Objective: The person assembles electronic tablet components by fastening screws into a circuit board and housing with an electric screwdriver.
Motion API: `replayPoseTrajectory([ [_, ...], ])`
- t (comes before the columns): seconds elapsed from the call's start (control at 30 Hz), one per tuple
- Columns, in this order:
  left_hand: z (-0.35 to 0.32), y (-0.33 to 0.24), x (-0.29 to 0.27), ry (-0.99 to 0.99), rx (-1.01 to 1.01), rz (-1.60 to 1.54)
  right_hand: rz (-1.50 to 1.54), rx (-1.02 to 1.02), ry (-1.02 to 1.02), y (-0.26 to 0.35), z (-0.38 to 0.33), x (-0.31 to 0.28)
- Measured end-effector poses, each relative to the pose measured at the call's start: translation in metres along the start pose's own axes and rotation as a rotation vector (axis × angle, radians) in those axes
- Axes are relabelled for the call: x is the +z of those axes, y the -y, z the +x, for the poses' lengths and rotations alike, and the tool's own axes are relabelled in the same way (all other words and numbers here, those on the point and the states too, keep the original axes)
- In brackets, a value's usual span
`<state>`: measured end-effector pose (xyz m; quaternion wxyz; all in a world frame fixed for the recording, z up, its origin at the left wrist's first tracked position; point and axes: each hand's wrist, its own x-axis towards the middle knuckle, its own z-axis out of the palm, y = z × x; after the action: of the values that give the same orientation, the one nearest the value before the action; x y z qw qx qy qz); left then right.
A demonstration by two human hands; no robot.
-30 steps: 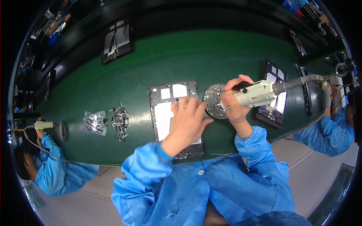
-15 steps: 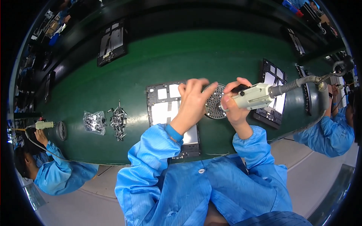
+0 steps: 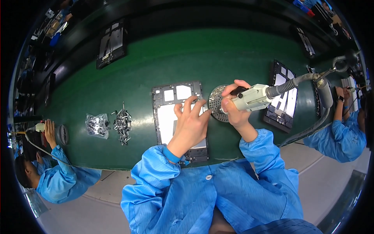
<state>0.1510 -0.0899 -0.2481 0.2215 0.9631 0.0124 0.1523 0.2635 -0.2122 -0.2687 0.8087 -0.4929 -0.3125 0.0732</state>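
My right hand [image 3: 237, 113] is wrapped round a pale cream electric screwdriver [image 3: 252, 98], whose ribbed grey hose runs off to the right. The tool's tip is hidden by my fingers over a round perforated metal dish [image 3: 215, 102]. Just left of the dish, my left hand [image 3: 191, 128] hovers over or rests on a black-framed device panel [image 3: 159, 123] with white and silver inner parts. Its fingers are spread and curved, and no object shows between them. I cannot tell whether the fingertips touch the panel.
Left of the panel lie a pile of small metal parts [image 3: 123, 126] and a clear bag [image 3: 97, 126] of similar pieces. Another panel [image 3: 281, 97] sits to the right, and one [image 3: 112, 43] at the far left. Co-workers sit at both sides; one's hand [image 3: 50, 132] is near another screwdriver.
My left hand has moved off the dish, down and left over the panel, its fingers spreading. My right hand and the screwdriver have shifted slightly left.
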Motion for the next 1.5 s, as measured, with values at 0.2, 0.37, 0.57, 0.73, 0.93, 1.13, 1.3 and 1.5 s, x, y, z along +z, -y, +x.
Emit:
replayPoseTrajectory([
  [0.2, -0.001, 0.001, 0.0, -0.005, 0.008, -0.029, -0.008, -0.019, 0.003, -0.002, -0.001, 0.0],
  [0.37, -0.001, 0.001, 0.0, -0.001, 0.007, -0.017, -0.019, -0.04, -0.003, -0.002, -0.001, 0.001],
  [0.57, 0.0, 0.001, 0.001, 0.007, 0.005, -0.02, 0.02, -0.051, 0.101, -0.004, 0.004, -0.005],
  [0.73, 0.0, 0.002, 0.002, 0.009, 0.011, -0.021, -0.179, -0.207, 0.38, 0.002, 0.013, -0.002],
  [0.93, -0.001, 0.002, 0.003, -0.003, -0.004, -0.046, -0.128, -0.118, 0.195, -0.006, 0.002, 0.002],
  [1.13, 0.0, 0.003, 0.002, -0.001, -0.004, -0.054, -0.122, -0.105, 0.233, -0.012, -0.001, -0.005],
  [1.3, -0.001, 0.004, 0.0, 0.013, -0.02, -0.062, -0.038, -0.08, 0.192, -0.011, -0.002, -0.001],
  [1.5, 0.0, 0.013, -0.026, -0.078, -0.08, -0.117, -0.048, -0.042, 0.104, -0.007, 0.002, 0.003],
])
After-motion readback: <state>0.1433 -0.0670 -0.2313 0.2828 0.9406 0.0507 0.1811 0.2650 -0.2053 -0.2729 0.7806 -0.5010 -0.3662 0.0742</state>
